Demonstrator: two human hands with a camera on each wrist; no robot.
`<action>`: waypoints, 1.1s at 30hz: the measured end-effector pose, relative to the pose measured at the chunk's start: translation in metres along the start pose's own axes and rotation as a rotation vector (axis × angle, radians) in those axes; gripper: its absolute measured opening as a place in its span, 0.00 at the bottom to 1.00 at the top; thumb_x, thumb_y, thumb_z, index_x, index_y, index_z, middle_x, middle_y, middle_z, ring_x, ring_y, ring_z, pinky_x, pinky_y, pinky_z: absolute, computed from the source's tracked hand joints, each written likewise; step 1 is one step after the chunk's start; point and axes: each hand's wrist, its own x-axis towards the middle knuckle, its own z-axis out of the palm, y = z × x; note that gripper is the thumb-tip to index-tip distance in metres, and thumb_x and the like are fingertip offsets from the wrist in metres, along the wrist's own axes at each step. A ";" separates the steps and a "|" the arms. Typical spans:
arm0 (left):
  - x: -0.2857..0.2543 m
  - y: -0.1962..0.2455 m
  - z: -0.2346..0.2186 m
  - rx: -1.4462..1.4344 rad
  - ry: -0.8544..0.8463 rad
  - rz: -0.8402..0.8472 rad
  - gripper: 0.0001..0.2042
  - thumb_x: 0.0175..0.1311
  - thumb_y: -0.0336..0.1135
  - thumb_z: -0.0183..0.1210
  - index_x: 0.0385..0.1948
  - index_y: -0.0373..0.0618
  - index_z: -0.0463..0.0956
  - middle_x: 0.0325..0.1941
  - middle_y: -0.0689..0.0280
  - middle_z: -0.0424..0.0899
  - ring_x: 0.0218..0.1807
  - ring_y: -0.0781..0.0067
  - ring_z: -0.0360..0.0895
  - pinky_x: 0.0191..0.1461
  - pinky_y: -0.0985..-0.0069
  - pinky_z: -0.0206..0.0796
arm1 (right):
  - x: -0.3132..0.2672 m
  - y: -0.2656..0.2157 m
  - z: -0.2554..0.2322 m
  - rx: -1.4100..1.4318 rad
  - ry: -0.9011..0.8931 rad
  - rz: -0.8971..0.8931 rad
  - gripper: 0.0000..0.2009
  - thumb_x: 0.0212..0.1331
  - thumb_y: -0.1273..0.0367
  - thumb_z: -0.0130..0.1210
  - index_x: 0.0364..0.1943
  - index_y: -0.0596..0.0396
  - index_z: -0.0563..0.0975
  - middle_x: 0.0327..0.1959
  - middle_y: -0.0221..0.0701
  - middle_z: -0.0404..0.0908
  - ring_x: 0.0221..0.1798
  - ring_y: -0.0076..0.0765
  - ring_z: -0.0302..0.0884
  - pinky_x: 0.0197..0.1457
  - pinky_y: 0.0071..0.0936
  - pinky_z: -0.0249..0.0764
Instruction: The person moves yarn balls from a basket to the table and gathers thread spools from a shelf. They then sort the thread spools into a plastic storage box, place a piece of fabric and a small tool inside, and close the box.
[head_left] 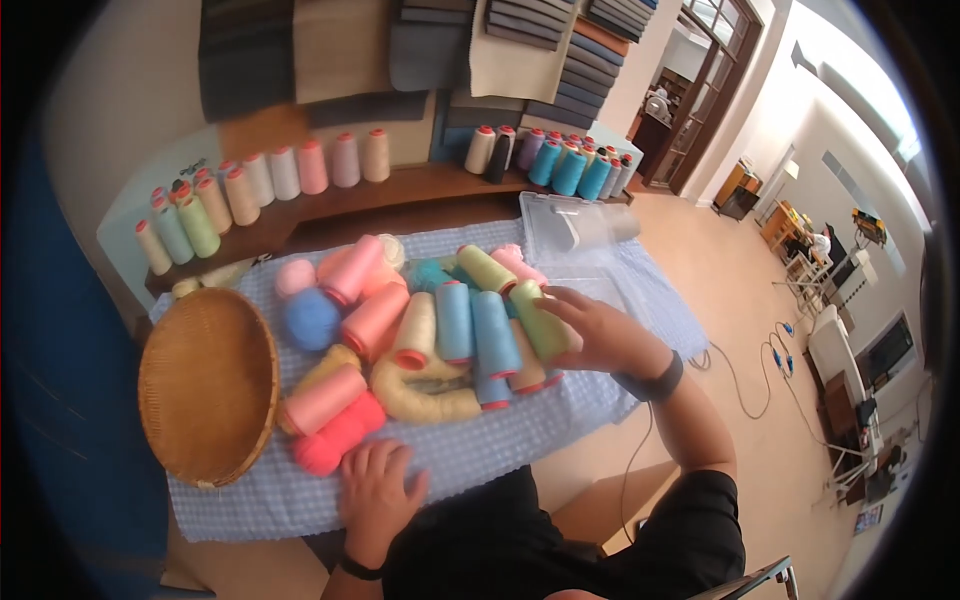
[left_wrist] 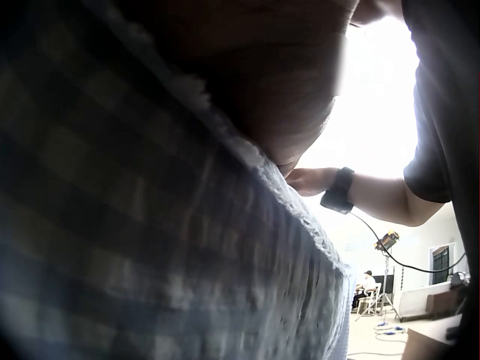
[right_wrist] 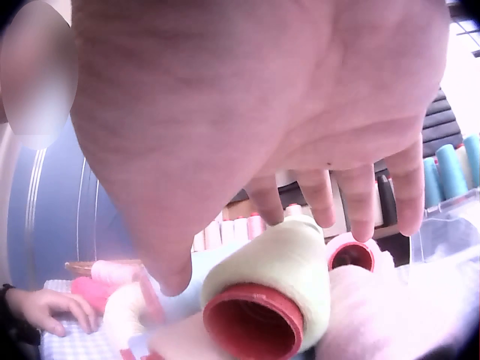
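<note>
My right hand (head_left: 615,338) is over a pale green cone of thread (head_left: 537,318) at the right end of a pile of thread and yarn. In the right wrist view its fingers (right_wrist: 349,199) are extended and spread above the green cone, whose red hollow base faces the camera. The thumb hangs apart to the left. Beside that cone are light blue cones (head_left: 494,335) and a pink cone (right_wrist: 352,255). My left hand (head_left: 380,495) rests on the checked cloth at the table's front edge, next to a bright pink yarn ball (head_left: 340,435).
A shallow wicker basket (head_left: 205,390) lies at the left of the blue checked cloth (head_left: 255,510). A clear plastic box (head_left: 560,225) stands at the back right. Rows of thread cones (head_left: 311,165) line a wooden shelf behind, below hanging fabric swatches (head_left: 430,50).
</note>
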 end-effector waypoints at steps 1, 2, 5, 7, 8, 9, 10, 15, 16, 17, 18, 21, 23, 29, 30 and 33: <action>0.000 0.000 0.000 0.002 -0.004 0.000 0.17 0.57 0.40 0.71 0.46 0.46 0.82 0.52 0.64 0.83 0.58 0.56 0.78 0.68 0.54 0.66 | -0.003 0.003 0.002 0.027 0.013 -0.019 0.35 0.56 0.64 0.74 0.70 0.52 0.73 0.65 0.45 0.76 0.61 0.61 0.81 0.65 0.45 0.79; 0.000 0.000 0.001 -0.001 -0.012 0.002 0.17 0.56 0.40 0.72 0.46 0.46 0.82 0.52 0.64 0.83 0.58 0.56 0.78 0.68 0.54 0.66 | -0.005 0.008 0.005 0.055 0.024 -0.041 0.36 0.56 0.64 0.74 0.71 0.52 0.73 0.65 0.46 0.76 0.61 0.61 0.81 0.65 0.45 0.79; -0.001 -0.002 0.001 -0.001 -0.016 -0.005 0.17 0.56 0.40 0.72 0.46 0.46 0.82 0.52 0.64 0.83 0.57 0.56 0.78 0.68 0.54 0.66 | -0.006 0.011 0.011 0.067 0.030 -0.035 0.38 0.52 0.67 0.75 0.71 0.54 0.72 0.68 0.45 0.76 0.60 0.59 0.83 0.64 0.46 0.80; -0.002 -0.003 0.002 -0.004 -0.013 -0.006 0.17 0.56 0.40 0.72 0.46 0.45 0.82 0.52 0.64 0.83 0.57 0.56 0.78 0.68 0.54 0.66 | -0.008 0.009 0.015 0.035 0.021 -0.001 0.38 0.51 0.68 0.75 0.70 0.53 0.72 0.68 0.45 0.76 0.61 0.57 0.83 0.64 0.46 0.80; -0.002 -0.003 0.002 -0.008 -0.016 -0.008 0.17 0.56 0.41 0.72 0.46 0.46 0.82 0.51 0.64 0.83 0.57 0.56 0.78 0.68 0.54 0.66 | -0.008 0.006 0.015 0.009 0.017 0.017 0.38 0.52 0.67 0.74 0.70 0.53 0.72 0.69 0.44 0.76 0.62 0.56 0.83 0.65 0.46 0.79; -0.002 -0.003 0.002 -0.009 -0.017 -0.010 0.17 0.57 0.41 0.72 0.46 0.46 0.82 0.51 0.64 0.82 0.57 0.56 0.78 0.68 0.54 0.66 | -0.007 0.004 0.014 -0.018 0.014 0.033 0.38 0.52 0.66 0.74 0.71 0.52 0.72 0.69 0.44 0.76 0.63 0.55 0.82 0.65 0.46 0.78; -0.002 -0.004 0.002 -0.010 -0.017 -0.012 0.17 0.57 0.41 0.72 0.46 0.46 0.82 0.51 0.64 0.82 0.57 0.56 0.78 0.68 0.54 0.66 | -0.007 0.002 0.011 -0.045 0.010 0.022 0.38 0.53 0.65 0.74 0.71 0.51 0.72 0.68 0.43 0.76 0.64 0.55 0.81 0.66 0.46 0.77; -0.001 -0.006 0.001 -0.006 -0.010 0.012 0.17 0.58 0.43 0.71 0.45 0.46 0.82 0.50 0.65 0.83 0.55 0.57 0.79 0.64 0.54 0.68 | 0.015 -0.019 -0.019 -0.131 0.084 0.016 0.34 0.57 0.60 0.72 0.70 0.49 0.74 0.68 0.40 0.76 0.66 0.53 0.78 0.70 0.48 0.72; -0.001 -0.007 0.000 -0.005 -0.020 0.009 0.17 0.58 0.43 0.71 0.45 0.46 0.82 0.50 0.65 0.83 0.55 0.58 0.79 0.64 0.55 0.68 | 0.026 -0.018 -0.021 -0.136 0.097 -0.010 0.34 0.58 0.59 0.71 0.70 0.49 0.74 0.68 0.40 0.76 0.66 0.53 0.78 0.69 0.48 0.72; -0.001 -0.006 0.000 -0.005 -0.032 0.007 0.17 0.58 0.43 0.71 0.45 0.46 0.82 0.51 0.65 0.83 0.55 0.58 0.79 0.64 0.55 0.68 | 0.039 -0.018 -0.025 -0.141 0.110 -0.033 0.33 0.59 0.59 0.71 0.69 0.50 0.74 0.68 0.40 0.76 0.66 0.53 0.78 0.69 0.48 0.72; -0.001 -0.007 -0.001 -0.004 -0.042 0.005 0.17 0.58 0.43 0.71 0.45 0.46 0.82 0.51 0.65 0.83 0.55 0.58 0.79 0.64 0.55 0.68 | 0.053 -0.018 -0.028 -0.146 0.123 -0.057 0.32 0.60 0.59 0.70 0.69 0.50 0.75 0.68 0.39 0.76 0.65 0.53 0.78 0.69 0.48 0.72; -0.003 -0.008 0.000 -0.013 -0.046 -0.002 0.17 0.59 0.44 0.71 0.46 0.47 0.83 0.51 0.67 0.83 0.56 0.60 0.79 0.65 0.56 0.68 | 0.111 -0.028 -0.032 -0.140 0.194 -0.161 0.25 0.64 0.58 0.67 0.61 0.52 0.78 0.62 0.40 0.79 0.61 0.55 0.80 0.65 0.46 0.75; -0.004 -0.009 0.001 -0.018 -0.053 -0.010 0.17 0.59 0.45 0.71 0.46 0.48 0.83 0.52 0.67 0.83 0.57 0.60 0.79 0.65 0.55 0.68 | 0.157 -0.034 -0.033 -0.171 0.231 -0.198 0.21 0.65 0.58 0.66 0.57 0.53 0.79 0.59 0.41 0.80 0.59 0.55 0.81 0.63 0.46 0.76; -0.006 -0.014 0.004 -0.055 -0.078 -0.026 0.18 0.61 0.46 0.70 0.47 0.48 0.82 0.53 0.67 0.82 0.59 0.61 0.78 0.66 0.54 0.68 | 0.305 -0.033 -0.008 -0.246 0.325 -0.247 0.16 0.66 0.60 0.62 0.51 0.55 0.82 0.54 0.41 0.83 0.58 0.56 0.82 0.62 0.49 0.79; -0.005 -0.013 0.003 -0.058 -0.082 -0.030 0.18 0.61 0.47 0.69 0.47 0.48 0.82 0.54 0.67 0.82 0.59 0.61 0.78 0.66 0.54 0.68 | 0.325 -0.033 -0.001 -0.258 0.305 -0.200 0.17 0.67 0.61 0.62 0.53 0.55 0.82 0.56 0.41 0.83 0.59 0.57 0.82 0.63 0.49 0.79; -0.003 -0.013 -0.001 -0.083 -0.089 -0.033 0.18 0.61 0.47 0.69 0.48 0.48 0.81 0.54 0.67 0.82 0.60 0.61 0.78 0.65 0.55 0.69 | 0.375 -0.021 0.020 -0.280 0.347 -0.154 0.18 0.65 0.59 0.61 0.54 0.53 0.83 0.55 0.41 0.83 0.60 0.56 0.82 0.64 0.49 0.80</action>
